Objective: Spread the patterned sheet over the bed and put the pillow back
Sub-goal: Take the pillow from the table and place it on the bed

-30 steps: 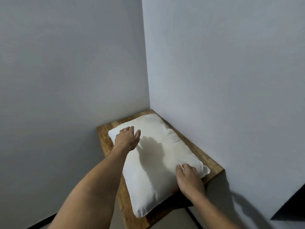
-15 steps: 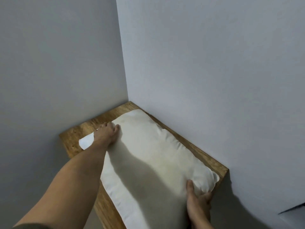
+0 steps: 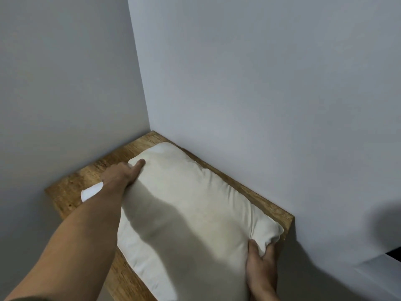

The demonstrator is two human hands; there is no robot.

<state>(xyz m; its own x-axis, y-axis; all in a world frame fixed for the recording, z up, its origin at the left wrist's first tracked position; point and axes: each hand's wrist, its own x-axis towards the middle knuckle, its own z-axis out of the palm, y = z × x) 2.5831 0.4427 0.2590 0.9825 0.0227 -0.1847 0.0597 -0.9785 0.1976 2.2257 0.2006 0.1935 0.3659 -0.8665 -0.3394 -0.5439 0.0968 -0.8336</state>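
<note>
A plain white pillow (image 3: 195, 209) lies on a wooden table (image 3: 71, 196) that stands in the corner of two walls. My left hand (image 3: 121, 174) grips the pillow's far left edge, thumb on top and fingers tucked under the fabric. My right hand (image 3: 261, 266) grips the pillow's near right corner, pinching the bunched fabric between thumb and fingers. The pillow's near end overhangs the table's front edge. Neither the patterned sheet nor the bed is in view.
Pale grey walls (image 3: 260, 83) close in on the table at the back and right. A dark floor strip (image 3: 393, 253) shows at the far right edge. Bare wood lies left of the pillow.
My left hand has shifted from resting on the pillow's top to gripping its edge. The right hand has closed on the near right corner. The view has moved closer.
</note>
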